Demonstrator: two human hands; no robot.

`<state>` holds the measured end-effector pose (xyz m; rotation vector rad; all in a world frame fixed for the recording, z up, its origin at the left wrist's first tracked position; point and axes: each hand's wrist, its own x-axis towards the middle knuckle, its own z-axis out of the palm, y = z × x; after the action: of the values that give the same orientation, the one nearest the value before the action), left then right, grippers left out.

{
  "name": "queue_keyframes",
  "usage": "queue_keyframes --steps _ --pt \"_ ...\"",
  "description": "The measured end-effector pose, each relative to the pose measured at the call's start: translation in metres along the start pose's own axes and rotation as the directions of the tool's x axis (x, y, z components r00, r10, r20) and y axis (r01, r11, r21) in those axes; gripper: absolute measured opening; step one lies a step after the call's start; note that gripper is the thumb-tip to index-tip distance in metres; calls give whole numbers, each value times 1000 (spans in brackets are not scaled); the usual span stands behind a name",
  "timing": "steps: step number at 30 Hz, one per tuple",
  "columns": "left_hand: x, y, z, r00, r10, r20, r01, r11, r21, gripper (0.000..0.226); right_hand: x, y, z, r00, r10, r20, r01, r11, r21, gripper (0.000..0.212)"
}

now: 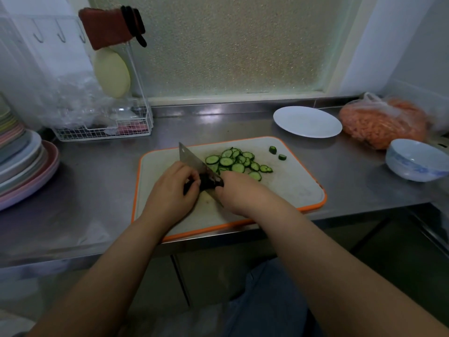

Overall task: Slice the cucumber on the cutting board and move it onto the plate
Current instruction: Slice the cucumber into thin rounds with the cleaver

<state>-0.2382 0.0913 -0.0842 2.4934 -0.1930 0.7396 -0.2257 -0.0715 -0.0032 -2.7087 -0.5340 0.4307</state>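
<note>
A white cutting board [291, 183] with an orange rim lies on the steel counter. A pile of thin cucumber slices [234, 162] sits at its middle, and two small cucumber end pieces [273, 149] lie apart at the back right. A cleaver [192, 158] stands on the board left of the slices, blade pointing away. My left hand [171, 188] curls round the dark handle from the left. My right hand [234, 192] grips the same handle from the right, close to the slices. An empty white plate [307, 121] stands behind the board, to the right.
A white and blue bowl [415, 161] and a plastic bag of shredded carrot [381, 122] sit at the right. Stacked plates [21, 164] fill the left edge. A wire rack [104, 127] stands at the back left. The counter's front edge runs just below the board.
</note>
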Motion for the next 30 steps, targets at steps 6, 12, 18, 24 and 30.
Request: queue_keyframes --steps 6,12,18,24,30 --pt "0 1 -2 1000 10 -4 -10 1000 9 3 -6 12 -8 999 -23 -37 24 999 39 25" --pt "1 0 -1 1000 10 6 -10 1000 5 3 -19 7 -9 994 -73 -83 72 997 -7 23" --pt "0 -2 0 1000 13 3 -13 1000 0 8 -27 2 -14 993 -87 -83 84 996 -34 24" --pt "1 -2 0 1000 7 1 -7 1000 -7 8 -15 -6 -8 997 -56 -48 54 997 -50 24" --pt "-1 2 -4 1000 -12 -16 12 1000 1 4 -2 -2 -1 1000 -2 25 2 1000 -4 29"
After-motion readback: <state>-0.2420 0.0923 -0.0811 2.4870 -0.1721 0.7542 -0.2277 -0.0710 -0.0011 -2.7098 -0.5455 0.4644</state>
